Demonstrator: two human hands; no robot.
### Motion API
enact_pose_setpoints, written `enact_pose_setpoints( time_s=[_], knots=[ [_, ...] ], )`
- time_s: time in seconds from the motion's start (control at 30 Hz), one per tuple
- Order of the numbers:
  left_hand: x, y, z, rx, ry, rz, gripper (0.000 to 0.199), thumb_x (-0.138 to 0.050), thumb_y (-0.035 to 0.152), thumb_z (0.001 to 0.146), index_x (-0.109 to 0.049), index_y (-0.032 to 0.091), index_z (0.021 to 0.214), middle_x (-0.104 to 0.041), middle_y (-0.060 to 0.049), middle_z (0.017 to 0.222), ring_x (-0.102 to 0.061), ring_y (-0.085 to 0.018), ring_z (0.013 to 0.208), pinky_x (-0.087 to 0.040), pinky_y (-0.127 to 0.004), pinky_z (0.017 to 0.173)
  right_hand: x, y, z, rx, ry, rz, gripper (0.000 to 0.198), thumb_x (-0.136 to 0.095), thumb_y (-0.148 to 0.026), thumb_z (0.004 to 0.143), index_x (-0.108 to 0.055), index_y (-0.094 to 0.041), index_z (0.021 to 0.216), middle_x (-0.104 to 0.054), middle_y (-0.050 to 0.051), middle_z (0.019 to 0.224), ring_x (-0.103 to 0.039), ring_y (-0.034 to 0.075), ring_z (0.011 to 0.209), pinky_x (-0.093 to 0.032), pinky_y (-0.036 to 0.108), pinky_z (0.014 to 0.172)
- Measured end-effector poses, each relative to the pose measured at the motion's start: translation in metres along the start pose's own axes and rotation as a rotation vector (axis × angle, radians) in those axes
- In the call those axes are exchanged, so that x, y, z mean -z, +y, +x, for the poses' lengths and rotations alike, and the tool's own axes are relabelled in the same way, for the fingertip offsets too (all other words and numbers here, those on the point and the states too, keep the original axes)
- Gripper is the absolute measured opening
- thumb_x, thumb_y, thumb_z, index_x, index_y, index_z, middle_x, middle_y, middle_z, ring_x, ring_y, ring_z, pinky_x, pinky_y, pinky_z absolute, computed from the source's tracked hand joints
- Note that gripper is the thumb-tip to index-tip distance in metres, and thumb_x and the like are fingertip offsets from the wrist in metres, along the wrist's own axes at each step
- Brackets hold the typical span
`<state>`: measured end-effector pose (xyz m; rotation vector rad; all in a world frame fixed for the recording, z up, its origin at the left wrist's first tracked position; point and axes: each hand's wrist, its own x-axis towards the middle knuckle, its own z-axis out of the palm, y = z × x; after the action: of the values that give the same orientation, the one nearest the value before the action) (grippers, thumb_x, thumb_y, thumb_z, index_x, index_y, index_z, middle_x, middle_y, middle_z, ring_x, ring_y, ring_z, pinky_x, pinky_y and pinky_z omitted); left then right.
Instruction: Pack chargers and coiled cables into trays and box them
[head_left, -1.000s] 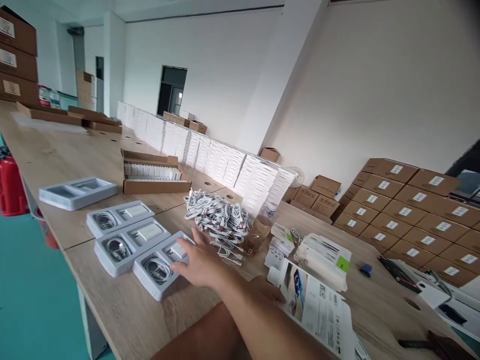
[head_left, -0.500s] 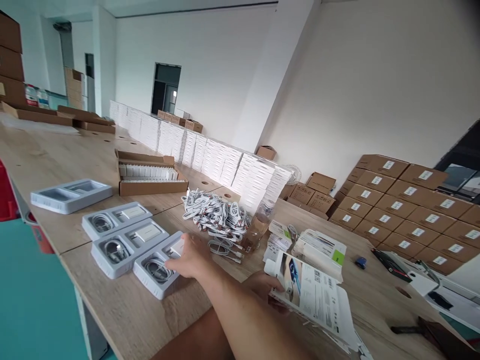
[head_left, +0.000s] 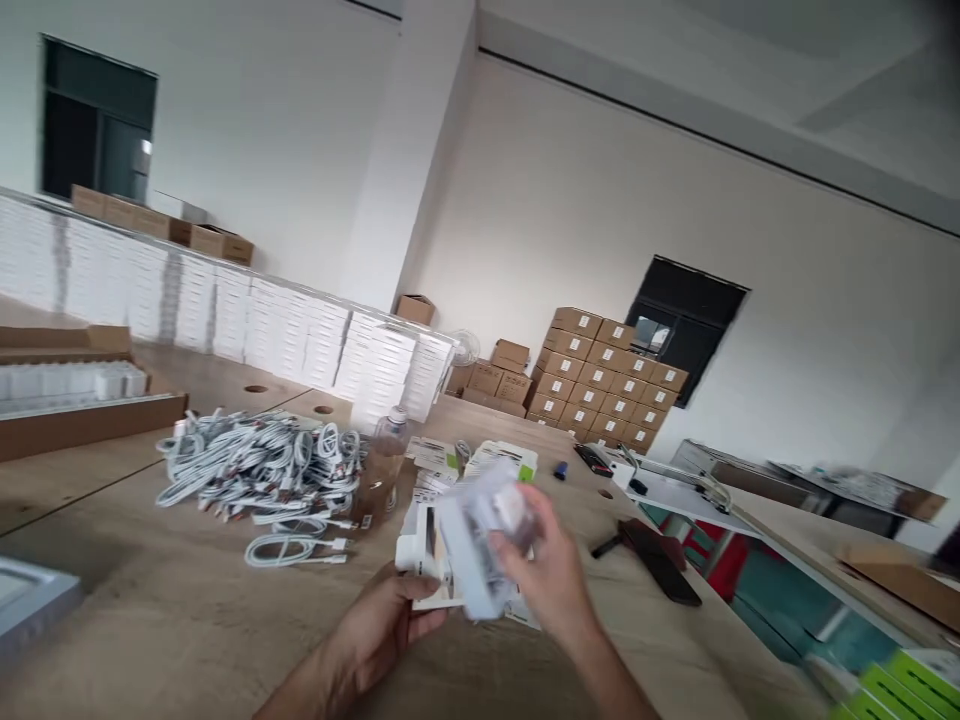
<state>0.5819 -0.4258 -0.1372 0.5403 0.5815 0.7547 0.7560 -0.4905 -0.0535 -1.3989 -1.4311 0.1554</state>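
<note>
My left hand (head_left: 382, 628) holds an open white printed box (head_left: 433, 565) by its near end, thumb on top. My right hand (head_left: 551, 565) grips a white plastic tray (head_left: 474, 560) with a white charger (head_left: 512, 507) in it. The tray is tilted, blurred by motion, and overlaps the box in view; I cannot tell whether they touch. Left of my hands lies a heap of white charging cables (head_left: 277, 465), beside a clear plastic bottle (head_left: 384, 465). More printed flat boxes (head_left: 499, 458) lie behind the tray.
An open carton of white chargers (head_left: 90, 415) and a tray's corner (head_left: 37, 600) are at the left. Stacked white trays (head_left: 300, 320) line the back. A black phone-like object (head_left: 664, 570) lies to the right. Brown cartons (head_left: 592, 380) stand by the wall.
My right hand has lifted a tray from the group at the left and carried it right, to the box in my left hand. The view has turned right.
</note>
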Motion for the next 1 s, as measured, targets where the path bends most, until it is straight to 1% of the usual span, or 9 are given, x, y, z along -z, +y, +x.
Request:
enact_pose_setpoints(
  time_s=[0.1, 0.17, 0.27, 0.43, 0.53, 0.73, 0.83, 0.93, 1.0],
  knots=[
    [-0.006, -0.003, 0.001, -0.035, -0.034, 0.068, 0.056, -0.07, 0.004, 0.077, -0.051, 0.014, 0.128, -0.072, -0.011, 0.109, -0.071, -0.021, 0.091, -0.057, -0.032, 0.078, 0.058, 0.073, -0.007, -0.114, 0.282, -0.1, 0.056, -0.069, -0.043, 0.075, -0.053, -0.017, 0.121, -0.066, 0.012, 0.114, -0.064, 0.027, 0.098, -0.054, 0.039, 0.081],
    [-0.009, -0.004, -0.003, -0.041, -0.05, 0.118, 0.064, -0.075, 0.006, 0.073, -0.049, 0.016, 0.131, -0.074, -0.012, 0.11, -0.071, -0.025, 0.097, -0.058, -0.032, 0.079, 0.076, 0.108, -0.017, -0.172, 0.333, -0.15, 0.055, -0.069, -0.045, 0.075, -0.055, -0.017, 0.12, -0.069, 0.01, 0.105, -0.066, 0.026, 0.089, -0.055, 0.038, 0.074],
    [-0.016, -0.008, -0.008, -0.05, -0.088, 0.196, 0.07, -0.079, 0.012, 0.072, -0.049, 0.019, 0.135, -0.073, -0.012, 0.116, -0.068, -0.03, 0.109, -0.058, -0.035, 0.085, 0.082, 0.129, -0.029, -0.219, 0.315, -0.255, 0.055, -0.068, -0.046, 0.074, -0.056, -0.02, 0.12, -0.071, 0.007, 0.1, -0.067, 0.026, 0.086, -0.054, 0.038, 0.074],
    [-0.02, -0.017, -0.006, -0.005, -0.074, 0.27, 0.075, -0.08, 0.017, 0.074, -0.045, 0.024, 0.139, -0.069, -0.01, 0.127, -0.061, -0.032, 0.121, -0.057, -0.037, 0.091, 0.081, 0.121, -0.029, -0.275, 0.317, -0.502, 0.054, -0.064, -0.047, 0.075, -0.055, -0.023, 0.122, -0.069, 0.009, 0.109, -0.065, 0.027, 0.095, -0.051, 0.039, 0.08],
    [-0.02, -0.02, -0.005, 0.01, -0.068, 0.281, 0.076, -0.08, 0.017, 0.073, -0.045, 0.024, 0.14, -0.068, -0.011, 0.129, -0.057, -0.033, 0.124, -0.058, -0.039, 0.09, 0.078, 0.111, -0.03, -0.291, 0.303, -0.554, 0.051, -0.063, -0.046, 0.076, -0.054, -0.024, 0.122, -0.067, 0.009, 0.114, -0.064, 0.028, 0.099, -0.05, 0.04, 0.082],
    [-0.025, -0.024, -0.008, -0.005, -0.112, 0.231, 0.065, -0.08, 0.018, 0.074, -0.056, 0.022, 0.133, -0.07, -0.01, 0.125, -0.058, -0.033, 0.123, -0.058, -0.038, 0.092, 0.074, 0.099, -0.034, -0.214, 0.285, -0.593, 0.054, -0.065, -0.044, 0.076, -0.053, -0.023, 0.124, -0.063, 0.011, 0.12, -0.059, 0.033, 0.112, -0.048, 0.046, 0.091],
    [-0.025, -0.025, -0.007, -0.032, -0.09, 0.203, 0.066, -0.082, 0.016, 0.07, -0.058, 0.023, 0.132, -0.072, -0.009, 0.122, -0.059, -0.033, 0.123, -0.058, -0.038, 0.093, 0.074, 0.096, -0.036, -0.136, 0.223, -0.452, 0.054, -0.062, -0.046, 0.082, -0.051, -0.023, 0.13, -0.059, 0.012, 0.13, -0.053, 0.032, 0.121, -0.045, 0.048, 0.099],
    [-0.023, -0.024, -0.006, -0.086, -0.06, 0.154, 0.069, -0.083, 0.013, 0.068, -0.059, 0.024, 0.132, -0.073, -0.007, 0.122, -0.058, -0.033, 0.123, -0.057, -0.039, 0.096, 0.068, 0.092, -0.041, -0.08, 0.109, -0.157, 0.05, -0.051, -0.044, 0.092, -0.046, -0.026, 0.139, -0.057, 0.009, 0.136, -0.051, 0.027, 0.126, -0.043, 0.045, 0.105],
    [-0.024, -0.025, -0.004, -0.126, -0.067, 0.107, 0.07, -0.082, 0.011, 0.069, -0.057, 0.026, 0.133, -0.072, -0.006, 0.123, -0.058, -0.032, 0.124, -0.056, -0.04, 0.098, 0.059, 0.088, -0.045, -0.085, 0.092, 0.0, 0.052, -0.051, -0.042, 0.094, -0.042, -0.029, 0.143, -0.05, 0.007, 0.144, -0.048, 0.025, 0.131, -0.04, 0.045, 0.109]
  ],
)
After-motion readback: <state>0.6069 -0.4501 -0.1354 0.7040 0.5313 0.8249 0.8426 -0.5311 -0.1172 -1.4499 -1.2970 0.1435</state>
